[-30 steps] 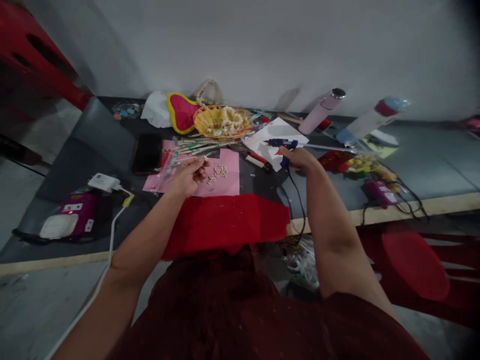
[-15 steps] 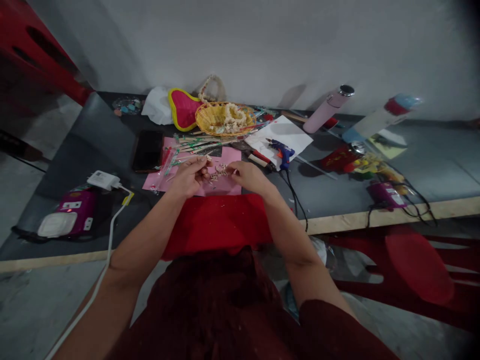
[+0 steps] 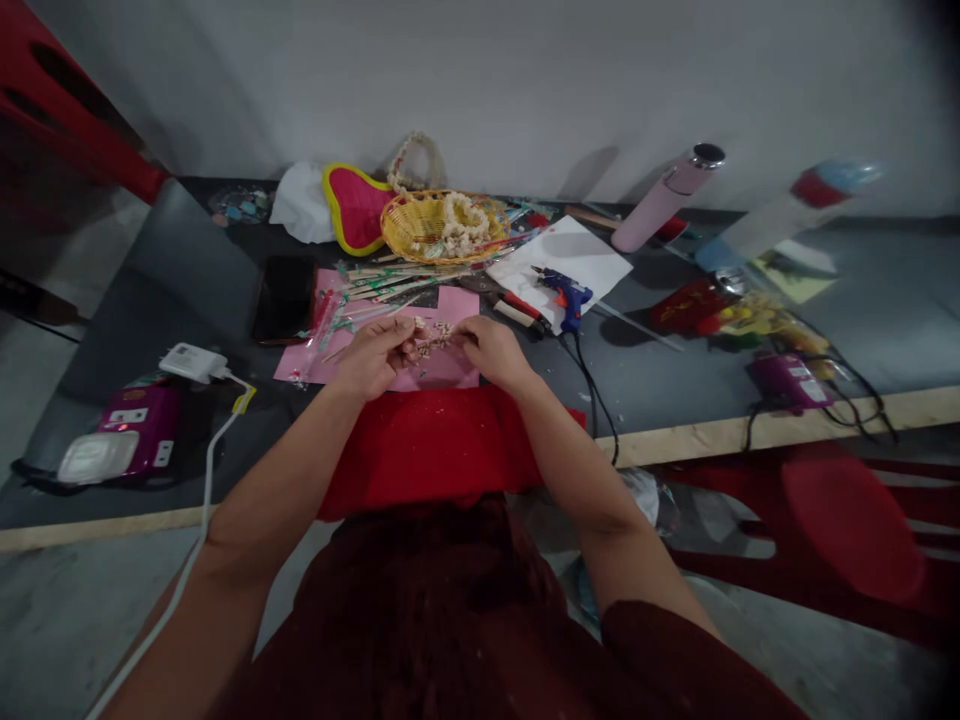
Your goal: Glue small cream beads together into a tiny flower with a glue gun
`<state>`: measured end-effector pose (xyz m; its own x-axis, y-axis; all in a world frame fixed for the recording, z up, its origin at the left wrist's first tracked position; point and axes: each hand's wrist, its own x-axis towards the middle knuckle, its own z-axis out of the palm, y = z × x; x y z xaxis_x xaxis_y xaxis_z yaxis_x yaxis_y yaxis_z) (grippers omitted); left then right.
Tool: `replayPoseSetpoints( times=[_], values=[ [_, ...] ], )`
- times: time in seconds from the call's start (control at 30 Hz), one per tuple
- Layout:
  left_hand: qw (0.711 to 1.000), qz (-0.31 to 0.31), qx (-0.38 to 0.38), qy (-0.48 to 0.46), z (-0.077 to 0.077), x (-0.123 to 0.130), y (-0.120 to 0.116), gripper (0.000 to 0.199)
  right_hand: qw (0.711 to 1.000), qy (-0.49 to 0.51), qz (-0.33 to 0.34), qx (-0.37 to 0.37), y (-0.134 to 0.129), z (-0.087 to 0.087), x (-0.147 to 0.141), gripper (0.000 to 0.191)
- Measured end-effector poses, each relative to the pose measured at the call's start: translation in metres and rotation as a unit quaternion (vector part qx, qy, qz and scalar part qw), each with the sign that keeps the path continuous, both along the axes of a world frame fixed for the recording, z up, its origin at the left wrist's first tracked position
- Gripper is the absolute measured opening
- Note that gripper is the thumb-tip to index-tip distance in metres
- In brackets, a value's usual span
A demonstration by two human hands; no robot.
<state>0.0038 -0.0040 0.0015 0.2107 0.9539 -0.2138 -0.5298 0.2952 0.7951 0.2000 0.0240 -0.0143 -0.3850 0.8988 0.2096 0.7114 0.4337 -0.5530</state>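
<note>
Our left hand [image 3: 377,352] pinched small beige piece [image 3: 419,323] between thumb and fingers over pink paper [image 3: 450,376], likely raised for close view. Our right hand [image 3: 491,350] curled beside loose beige pile [image 3: 436,343]; could not tell whether fingertips gripped anything. Hot glue gun [image 3: 567,294] rested with nozzle over white paper [image 3: 600,262], presumably to catch drips. Red cloth [image 3: 442,450] covered table edge before us; dark tabletop [image 3: 652,390] beyond gun's cable [image 3: 590,384] gave us sideways room.

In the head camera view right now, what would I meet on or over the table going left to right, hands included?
Purple socket block, dark phone, left hand, small pale pieces, right hand, blue glue gun, pink flask, smaller purple block.
</note>
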Motion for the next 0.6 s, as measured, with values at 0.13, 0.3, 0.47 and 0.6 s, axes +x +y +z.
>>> replayPoseSetpoints(
  times=[0.13,0.3,0.47,0.6],
  values=[
    [0.999,-0.032,0.007,0.023,0.001,0.003,-0.003,0.017,0.987,0.151,0.022,0.044,-0.005,0.008,-0.003,0.011],
    [0.997,-0.054,0.008,0.045,0.000,0.004,-0.005,0.021,0.970,0.236,0.043,0.051,-0.017,0.018,-0.010,0.013],
    [0.995,-0.079,0.028,0.059,-0.002,0.004,-0.006,0.022,0.972,0.224,0.067,0.030,-0.022,0.017,-0.013,0.015],
    [0.994,-0.081,0.027,0.073,-0.003,0.004,-0.006,0.022,0.972,0.219,0.073,0.028,-0.022,0.015,-0.014,0.014]
  ],
)
